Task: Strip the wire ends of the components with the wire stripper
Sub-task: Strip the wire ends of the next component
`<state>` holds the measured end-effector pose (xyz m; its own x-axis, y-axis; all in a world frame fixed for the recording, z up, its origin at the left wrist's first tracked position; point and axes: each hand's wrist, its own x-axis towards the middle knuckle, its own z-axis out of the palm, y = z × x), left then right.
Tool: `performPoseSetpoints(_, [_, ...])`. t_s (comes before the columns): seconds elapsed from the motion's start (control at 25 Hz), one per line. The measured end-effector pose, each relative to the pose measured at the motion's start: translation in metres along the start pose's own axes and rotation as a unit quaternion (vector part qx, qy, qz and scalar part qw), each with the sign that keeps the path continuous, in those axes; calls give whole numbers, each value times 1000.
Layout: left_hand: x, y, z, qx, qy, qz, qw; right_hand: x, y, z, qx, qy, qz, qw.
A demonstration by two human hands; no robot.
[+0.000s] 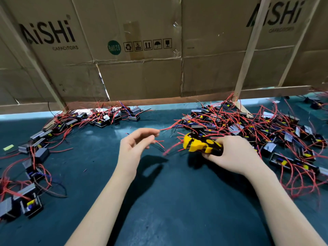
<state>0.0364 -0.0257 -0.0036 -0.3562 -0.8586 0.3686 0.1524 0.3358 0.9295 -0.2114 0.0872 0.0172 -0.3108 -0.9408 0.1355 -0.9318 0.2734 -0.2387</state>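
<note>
Head view. The right hand (230, 153) grips the stripper (202, 144) by its black handles, fingers curled round them; the yellow head points toward the left hand, so the tool's long axis runs roughly parallel to the desk's near edge. The tool hangs just above the desk (168, 201), mid-width, in front of the right-hand heap of components (248, 125), which spreads along the far edge toward the right edge.

The left hand (134, 144) is raised above the middle of the desk, fingers loosely bent, holding nothing that can be made out. A long red wire (170, 126) runs from the right-hand heap toward this hand's fingertips; its free end lies at or just beside the index fingertip (contact cannot be told). Its long axis is nearly in line with the stripper's, and it lies a little farther from the person than the tool head.

Judged relation for the next move: the wire end is nearer the left hand than the stripper head, which sits apart to the right of it; the left hand would pinch the end and feed it rightward into the head.

A second heap (99, 116) of components lies along the far edge toward the left, trailing down the left edge. A cardboard wall (142, 71) stands behind the far edge.
</note>
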Motion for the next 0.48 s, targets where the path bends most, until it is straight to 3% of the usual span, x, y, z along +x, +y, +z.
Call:
performPoseSetpoints(0.08, [1, -4, -3, 50, 76, -1, 996, 5, 5, 8, -100, 35, 86, 991])
performPoseSetpoints(0.24, [1, -8, -5, 229, 227, 36, 946, 10, 14, 17, 69, 224, 130, 963])
performPoseSetpoints(0.4, [7, -16, -18, 294, 285, -13, 912, 8, 16, 7, 188, 456, 22, 870])
performPoseSetpoints(0.48, [10, -21, -23, 329, 240, -56, 912, 3, 8, 1, 322, 468, -61, 821])
